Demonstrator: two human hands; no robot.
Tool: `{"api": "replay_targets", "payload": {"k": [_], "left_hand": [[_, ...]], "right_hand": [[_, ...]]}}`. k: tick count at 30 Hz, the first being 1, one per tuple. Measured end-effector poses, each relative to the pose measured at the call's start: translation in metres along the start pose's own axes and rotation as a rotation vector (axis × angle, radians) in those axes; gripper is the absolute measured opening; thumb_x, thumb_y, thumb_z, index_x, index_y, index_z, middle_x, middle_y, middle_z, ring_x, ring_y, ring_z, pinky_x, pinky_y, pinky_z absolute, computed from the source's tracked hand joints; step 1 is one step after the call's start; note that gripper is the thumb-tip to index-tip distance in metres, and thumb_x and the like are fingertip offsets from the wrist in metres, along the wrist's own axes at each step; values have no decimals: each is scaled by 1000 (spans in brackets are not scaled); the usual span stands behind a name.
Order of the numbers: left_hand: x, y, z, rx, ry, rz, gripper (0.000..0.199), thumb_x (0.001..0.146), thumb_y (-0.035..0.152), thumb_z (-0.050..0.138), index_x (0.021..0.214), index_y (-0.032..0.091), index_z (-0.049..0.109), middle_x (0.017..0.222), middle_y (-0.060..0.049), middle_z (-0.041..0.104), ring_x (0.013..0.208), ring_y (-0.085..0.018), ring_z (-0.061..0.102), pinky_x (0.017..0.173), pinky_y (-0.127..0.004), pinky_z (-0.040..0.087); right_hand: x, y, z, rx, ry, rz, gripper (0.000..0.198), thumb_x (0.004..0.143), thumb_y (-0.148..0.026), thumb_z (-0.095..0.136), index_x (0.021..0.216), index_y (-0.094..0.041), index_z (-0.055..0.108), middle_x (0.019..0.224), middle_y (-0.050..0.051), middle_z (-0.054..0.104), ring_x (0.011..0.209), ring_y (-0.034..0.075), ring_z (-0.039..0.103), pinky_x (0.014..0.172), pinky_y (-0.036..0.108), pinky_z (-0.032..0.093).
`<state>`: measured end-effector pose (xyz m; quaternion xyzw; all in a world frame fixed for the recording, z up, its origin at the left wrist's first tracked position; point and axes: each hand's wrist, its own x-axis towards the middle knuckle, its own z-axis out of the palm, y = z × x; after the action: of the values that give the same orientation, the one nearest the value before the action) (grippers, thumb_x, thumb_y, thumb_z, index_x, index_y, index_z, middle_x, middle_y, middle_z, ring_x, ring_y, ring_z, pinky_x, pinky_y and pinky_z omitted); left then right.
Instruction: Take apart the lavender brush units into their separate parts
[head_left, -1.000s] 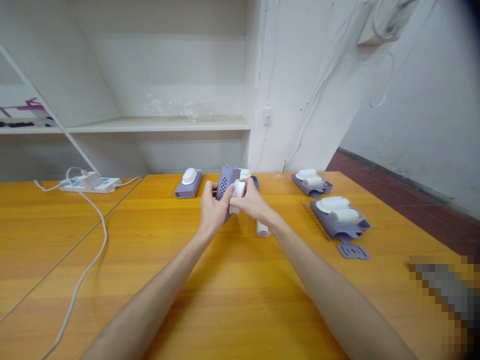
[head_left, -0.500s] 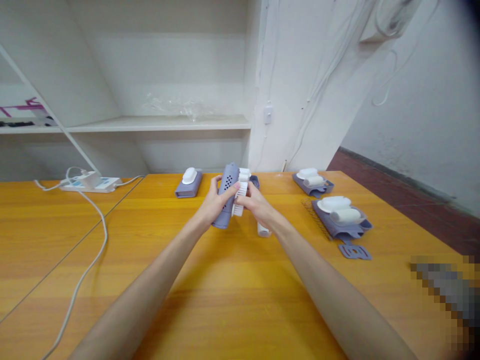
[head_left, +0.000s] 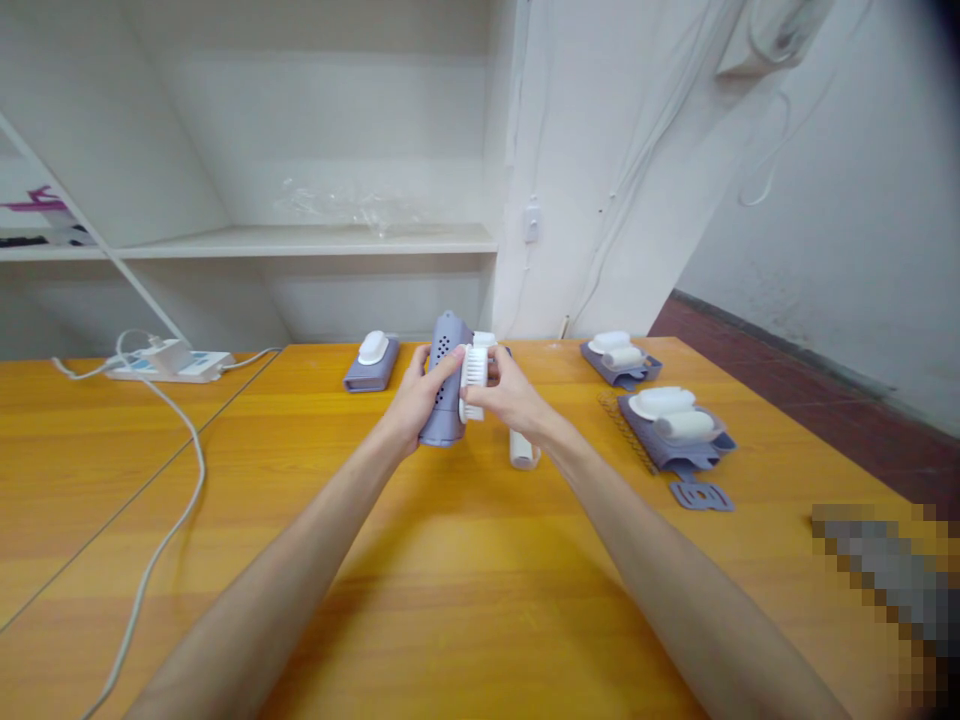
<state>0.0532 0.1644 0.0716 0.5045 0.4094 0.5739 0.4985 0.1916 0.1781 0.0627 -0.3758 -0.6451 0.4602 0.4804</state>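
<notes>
My left hand (head_left: 420, 397) is closed round a grey-purple plastic holder (head_left: 444, 400) with rows of round holes, held upright above the table. My right hand (head_left: 512, 388) pinches a white brush (head_left: 475, 378) against the holder's right side, its bristles facing right. The left thumb reaches across the holder to the brush's edge. Behind the right wrist a white cylinder (head_left: 523, 451) lies on the table, partly hidden. More white and grey parts behind the hands are mostly covered.
Left of my hands lies another grey-purple holder (head_left: 370, 371) with a white brush (head_left: 373, 348) on top. On the right are two more sets, the nearer holder (head_left: 646, 432) beside a slotted grey plate (head_left: 702, 495). A power strip (head_left: 171, 363) with a cable sits at the far left.
The brush has turned slightly, so its bristles face me more, and it sits closer against the holder. Both hands keep their grips. The whole view has shifted slightly.
</notes>
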Motion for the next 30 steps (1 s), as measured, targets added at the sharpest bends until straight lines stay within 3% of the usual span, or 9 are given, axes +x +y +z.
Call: {"api": "replay_targets", "payload": {"k": [3,6,12,16,18,21,24,27,30], "left_hand": [[0,1,1,55,38,83,46,70,47,69,104,21,52,86,-2,62,72,-14,60,59,-22,47],[5,4,-5,-9,92,74,46,70,49,68,103,21,50,83,-1,61,67,-13,61,61,-25,49],[21,10,-27,-223,103,-141,50,74,57,59,103,17,55,81,-7,64,69,-19,64,64,-33,53],[20,1,-30,-311,167,-200,48,72,53,60,104,17,60,88,-10,67,74,-23,65,64,-36,54],[18,-4,-28,-335,141,-261,47,72,51,58,103,17,61,87,-10,68,72,-24,65,64,-38,54],[16,-7,-24,-381,29,-317,46,74,50,51,101,14,62,86,-12,69,73,-26,66,65,-41,54],[17,-5,-19,-420,-10,-296,45,74,48,48,97,13,63,86,-12,70,75,-27,66,67,-41,54],[20,-3,-12,-460,-34,-219,45,75,47,46,96,12,64,86,-11,70,77,-25,66,67,-38,55],[21,-1,-7,-476,-64,-187,45,75,45,47,100,11,63,88,-11,70,75,-23,66,67,-34,54]], "right_hand": [[0,5,-3,30,4,17,40,63,-23,62,101,-19,48,92,0,61,86,17,58,76,30,49],[-7,7,-4,-48,21,54,37,65,-28,62,98,-19,50,92,1,62,85,17,59,75,29,48],[-25,5,4,-773,61,123,46,58,-30,69,100,-21,52,94,7,61,82,25,59,71,36,45],[-29,11,12,-868,-1,165,41,53,-17,69,92,-19,56,95,12,62,91,32,58,82,46,40],[-27,12,11,-805,-7,160,36,56,-14,66,90,-18,58,93,11,64,92,31,59,84,45,40],[-22,4,6,-653,-15,158,30,73,-21,55,102,-18,57,85,7,66,83,23,62,75,36,46],[-20,-7,4,-176,-96,200,34,87,-35,40,115,-19,52,87,6,67,73,18,64,62,29,48],[-24,-12,10,332,-186,293,36,82,-44,55,107,-19,55,94,6,68,70,16,64,57,26,48],[-29,-12,15,513,-235,389,33,73,-35,68,98,-15,59,90,8,68,66,15,64,57,25,47]]}}
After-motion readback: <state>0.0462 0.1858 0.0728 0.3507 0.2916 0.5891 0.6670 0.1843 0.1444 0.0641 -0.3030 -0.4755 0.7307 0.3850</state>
